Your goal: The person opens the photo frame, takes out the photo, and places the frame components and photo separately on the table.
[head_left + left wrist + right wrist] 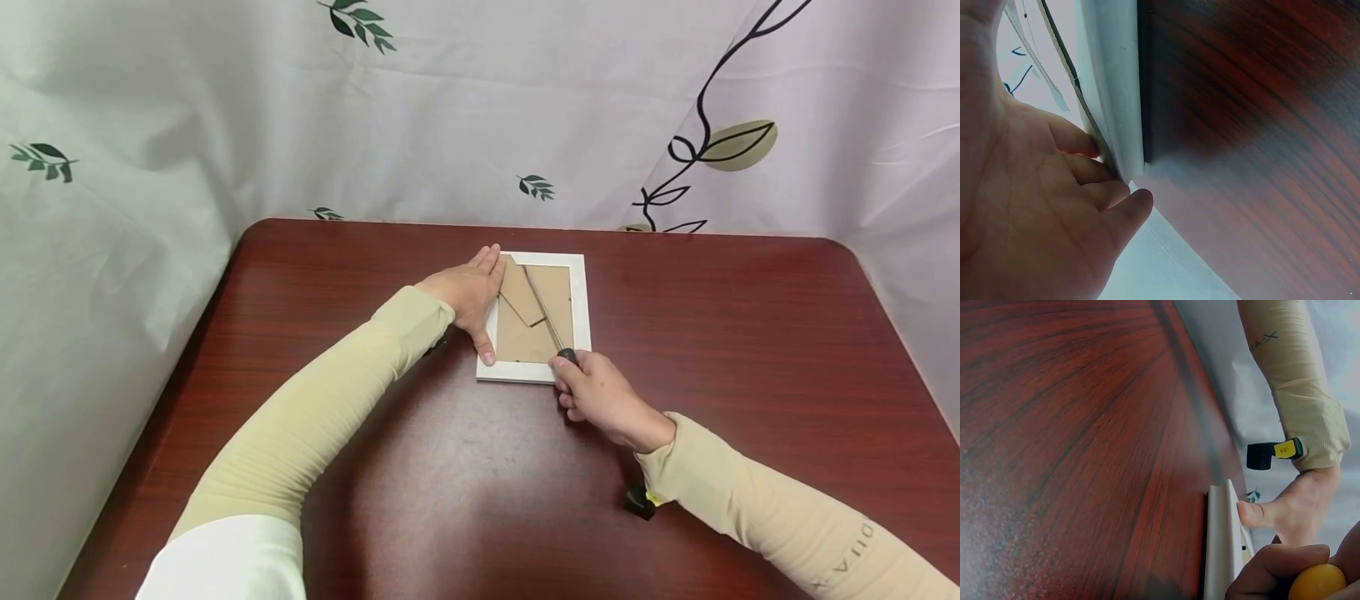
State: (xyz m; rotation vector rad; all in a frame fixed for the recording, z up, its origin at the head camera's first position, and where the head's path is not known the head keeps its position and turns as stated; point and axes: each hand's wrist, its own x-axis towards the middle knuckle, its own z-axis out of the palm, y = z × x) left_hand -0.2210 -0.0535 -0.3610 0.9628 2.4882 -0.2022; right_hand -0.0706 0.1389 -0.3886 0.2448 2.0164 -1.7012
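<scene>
A white picture frame [581, 308] lies on the table with its brown backing board [557, 287] facing up. A brown stand flap [517, 292] slants across the board. My left hand [468, 293] rests along the frame's left side, thumb spread toward the near corner, fingers extended. In my right hand [600, 398] is a screwdriver [544, 310], held by its handle at the frame's near right corner. Its metal shaft crosses the board, and the tip lies near the board's far edge. The right wrist view shows the handle's yellow end [1317, 585].
The dark red wooden table [720, 333] has a glossy surface. Behind it hangs a pale curtain [450, 125] with a leaf print. Small black devices [639, 502] are worn at the wrists, over beige sleeves [330, 400].
</scene>
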